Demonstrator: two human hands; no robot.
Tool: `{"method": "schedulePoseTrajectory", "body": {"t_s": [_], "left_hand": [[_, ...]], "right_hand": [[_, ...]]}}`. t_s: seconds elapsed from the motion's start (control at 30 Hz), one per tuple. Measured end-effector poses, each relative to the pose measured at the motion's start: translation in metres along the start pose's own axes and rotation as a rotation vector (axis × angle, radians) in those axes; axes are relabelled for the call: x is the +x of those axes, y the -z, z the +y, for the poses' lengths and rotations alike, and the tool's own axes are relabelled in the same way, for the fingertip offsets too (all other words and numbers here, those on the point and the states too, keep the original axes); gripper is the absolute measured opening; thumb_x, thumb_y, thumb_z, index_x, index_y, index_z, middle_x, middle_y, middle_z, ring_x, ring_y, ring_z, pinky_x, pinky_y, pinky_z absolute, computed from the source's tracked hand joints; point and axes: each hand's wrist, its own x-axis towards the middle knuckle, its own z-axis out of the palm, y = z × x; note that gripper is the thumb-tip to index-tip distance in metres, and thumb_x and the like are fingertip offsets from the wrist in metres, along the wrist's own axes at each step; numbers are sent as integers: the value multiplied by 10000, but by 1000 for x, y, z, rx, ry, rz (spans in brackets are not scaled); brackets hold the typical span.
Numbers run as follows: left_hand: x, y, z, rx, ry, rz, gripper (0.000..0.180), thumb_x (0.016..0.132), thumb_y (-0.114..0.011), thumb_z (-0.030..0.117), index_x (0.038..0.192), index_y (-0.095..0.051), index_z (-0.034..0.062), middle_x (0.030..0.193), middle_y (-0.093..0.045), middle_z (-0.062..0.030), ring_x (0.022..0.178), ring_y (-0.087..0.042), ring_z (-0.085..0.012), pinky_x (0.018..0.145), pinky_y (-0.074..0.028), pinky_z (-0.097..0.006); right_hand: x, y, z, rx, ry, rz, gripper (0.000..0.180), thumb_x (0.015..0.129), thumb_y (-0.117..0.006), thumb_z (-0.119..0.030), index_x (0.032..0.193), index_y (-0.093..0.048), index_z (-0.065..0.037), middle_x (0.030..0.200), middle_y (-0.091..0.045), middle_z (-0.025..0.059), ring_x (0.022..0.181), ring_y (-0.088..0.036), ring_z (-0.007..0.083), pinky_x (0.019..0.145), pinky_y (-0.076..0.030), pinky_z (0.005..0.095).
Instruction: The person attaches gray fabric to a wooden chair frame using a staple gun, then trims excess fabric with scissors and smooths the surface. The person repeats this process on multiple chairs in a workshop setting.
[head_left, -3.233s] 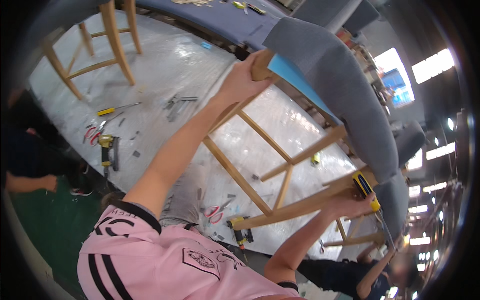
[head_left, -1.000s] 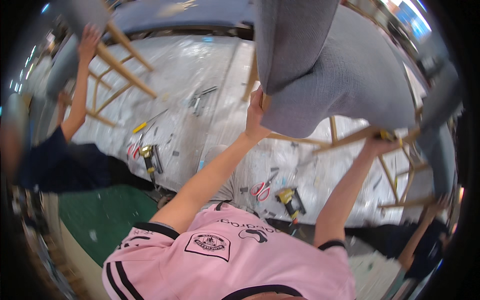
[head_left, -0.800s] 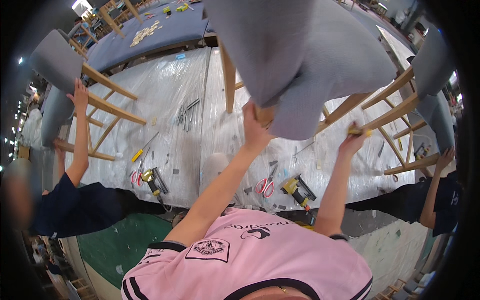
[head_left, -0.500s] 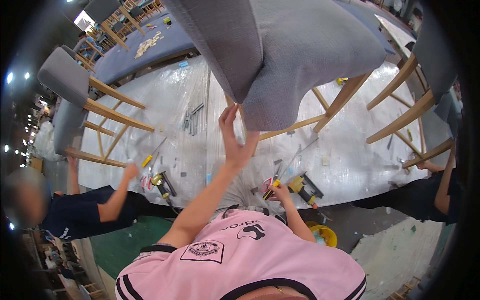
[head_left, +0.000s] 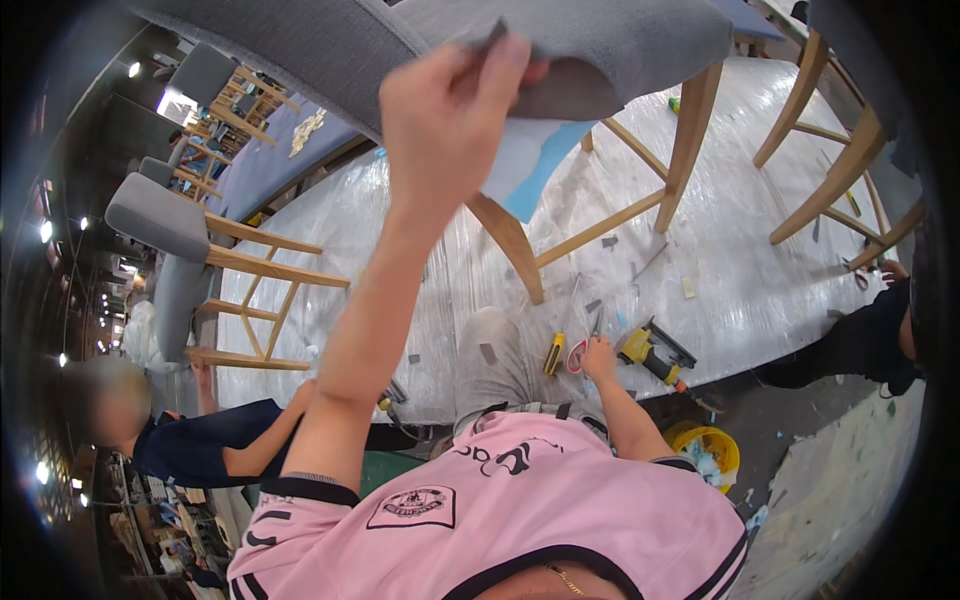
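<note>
My left hand [head_left: 445, 120] is raised and pinches a loose flap of grey fabric [head_left: 570, 90] at the corner of an upholstered chair seat [head_left: 640, 40]. Beneath the lifted flap, a white and light blue layer [head_left: 545, 170] shows above the chair's wooden leg [head_left: 510, 245]. Down on the plastic-covered table, my right hand [head_left: 600, 360] is closed on scissors [head_left: 577, 356] with red and white handles. A yellow-handled screwdriver [head_left: 553, 353] lies just left of them. To the right of that hand rests a yellow and black staple gun [head_left: 655, 352].
Another grey chair [head_left: 160, 215] lies tipped at the left, beside a co-worker in a dark shirt [head_left: 215, 445]. More wooden chair legs [head_left: 840, 160] and a second co-worker's sleeve [head_left: 870, 335] are at the right. A yellow bucket [head_left: 705, 450] with scraps stands below the table edge.
My left hand has moved up and now lifts the fabric flap, baring the layer beneath. My right hand has let go of the yellow-handled screwdriver and taken hold of the scissors.
</note>
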Motion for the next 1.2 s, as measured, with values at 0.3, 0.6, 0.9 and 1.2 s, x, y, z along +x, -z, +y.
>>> {"method": "schedulePoseTrajectory", "body": {"t_s": [0.3, 0.6, 0.9, 1.2], "left_hand": [[-21, 1, -16, 440, -554, -200, 326, 907, -777, 157, 1224, -740, 91, 1367, -645, -163, 1246, -614, -274, 1063, -482, -389], [-23, 52, 2, 683, -646, -161, 509, 735, -839, 154, 1231, -728, 160, 1419, -595, -122, 1405, -466, -358, 1183, -339, -533], [22, 26, -4, 651, -552, -108, 364, 724, -666, 25, 1062, -773, 105, 1043, -766, -80, 1121, -685, -283, 1196, -353, -502], [-74, 12, -66, -84, -328, -131, 238, 792, -629, 41, 1016, -709, 59, 1081, -756, -100, 1150, -686, -323, 1159, -371, -534]], "right_hand": [[-8, 5, 1, 159, -202, 20, 404, 813, -783, -139, 1150, -595, -20, 1259, -551, 220, 1214, -556, 433, 967, -531, 508], [11, 269, -196, 780, 592, 686, 579, 805, -837, -91, 1327, -591, -42, 1354, -569, 193, 1264, -559, 375, 1051, -459, 450], [29, 421, -309, 157, 1088, 894, 361, 805, -816, -87, 1145, -712, -27, 1265, -629, 187, 1111, -618, 382, 885, -508, 460], [17, 344, -283, 352, 886, 289, 231, 895, -642, -146, 1084, -661, -14, 1103, -693, 187, 1022, -672, 369, 863, -513, 480]]}}
